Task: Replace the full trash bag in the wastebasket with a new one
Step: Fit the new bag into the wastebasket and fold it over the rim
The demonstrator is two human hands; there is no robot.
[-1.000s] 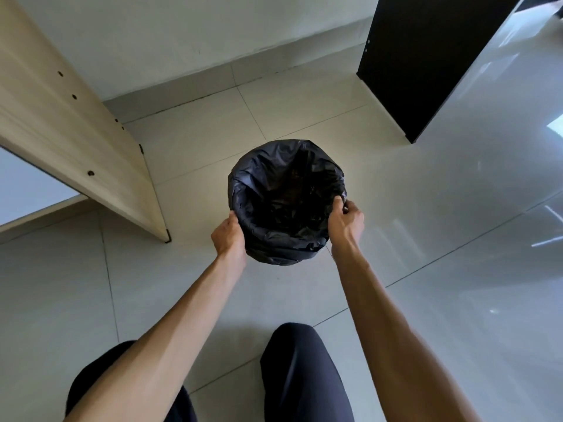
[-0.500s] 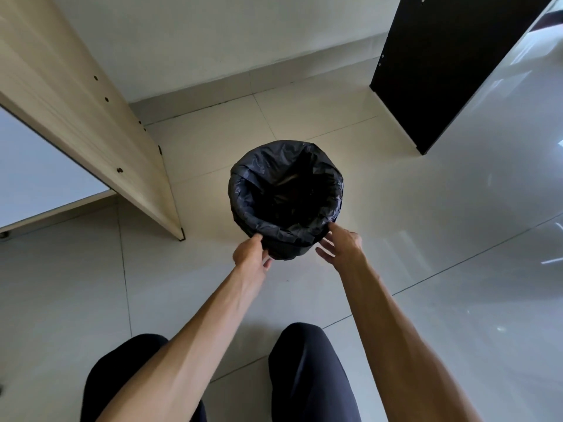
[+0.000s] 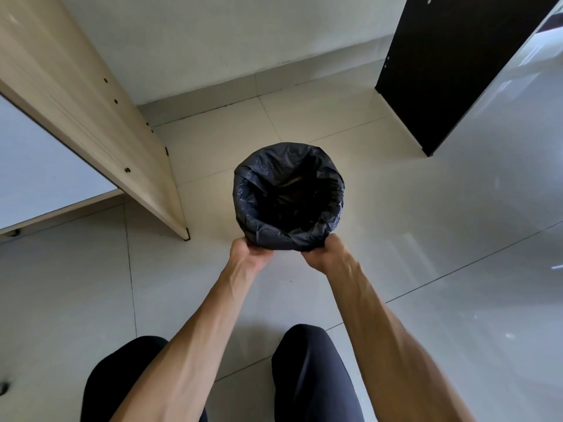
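Observation:
A small round wastebasket stands on the tiled floor, wholly wrapped by a black trash bag (image 3: 265,184) that lines it and folds down over its rim. The inside looks dark; I cannot tell what it holds. My left hand (image 3: 248,254) grips the folded bag edge at the near left of the rim. My right hand (image 3: 326,252) grips the bag edge at the near right. Both sets of fingers curl under the plastic and are partly hidden by it.
A light wooden desk panel (image 3: 91,117) slants down at the left, its foot close to the basket. A black cabinet side (image 3: 441,71) stands at the back right. A pale wall (image 3: 243,41) runs behind. My dark-trousered knees (image 3: 310,376) are at the bottom.
Both hands have moved from the basket's sides to its near edge and closed on the folded bag there. The view has shifted a little, so the basket sits further from me.

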